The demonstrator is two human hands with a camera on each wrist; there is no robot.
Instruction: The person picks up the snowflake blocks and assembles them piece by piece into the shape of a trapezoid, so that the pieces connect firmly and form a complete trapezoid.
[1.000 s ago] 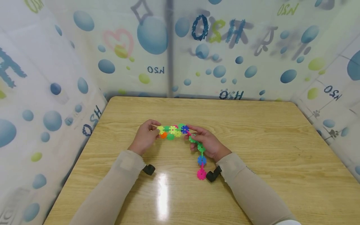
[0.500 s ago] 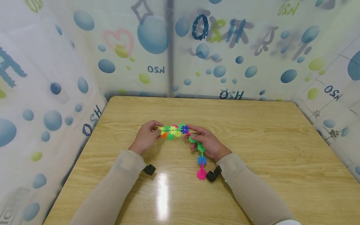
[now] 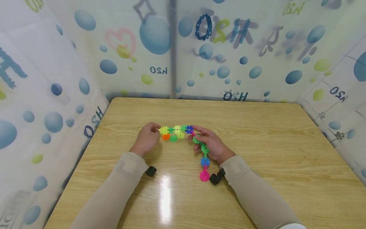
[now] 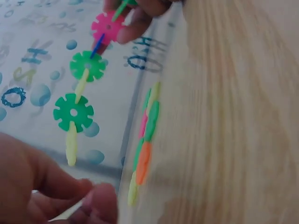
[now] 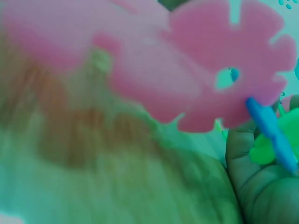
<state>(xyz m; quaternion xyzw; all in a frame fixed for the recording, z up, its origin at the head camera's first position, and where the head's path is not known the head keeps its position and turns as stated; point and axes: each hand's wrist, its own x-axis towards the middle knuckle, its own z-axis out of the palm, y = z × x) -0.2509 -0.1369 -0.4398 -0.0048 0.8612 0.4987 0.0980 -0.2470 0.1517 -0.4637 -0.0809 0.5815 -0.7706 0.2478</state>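
Note:
A chain of notched plastic snowflake discs (image 3: 205, 161) bends in front of me, with a pink disc (image 5: 196, 70) at its dangling end, large in the right wrist view. My right hand (image 3: 213, 146) grips the chain near its bend, at the green and pink discs. Close to the other end, a yellow disc (image 4: 71, 147), is my left hand (image 3: 145, 139). In the left wrist view its thumb and finger meet just below that yellow disc, seemingly apart from it. Whether anything sits between those fingertips is hidden.
Loose discs lie flat on the wooden table (image 3: 257, 133) beneath the chain, among them an orange one (image 3: 166, 136) and a green one (image 3: 173, 138). Printed curtain walls (image 3: 125, 79) enclose the back and sides of the table.
The chain's left part has risen slightly and shifted a little, and its yellow end disc shows more fully. My left fingers have drawn slightly leftward. The right hand has barely moved.

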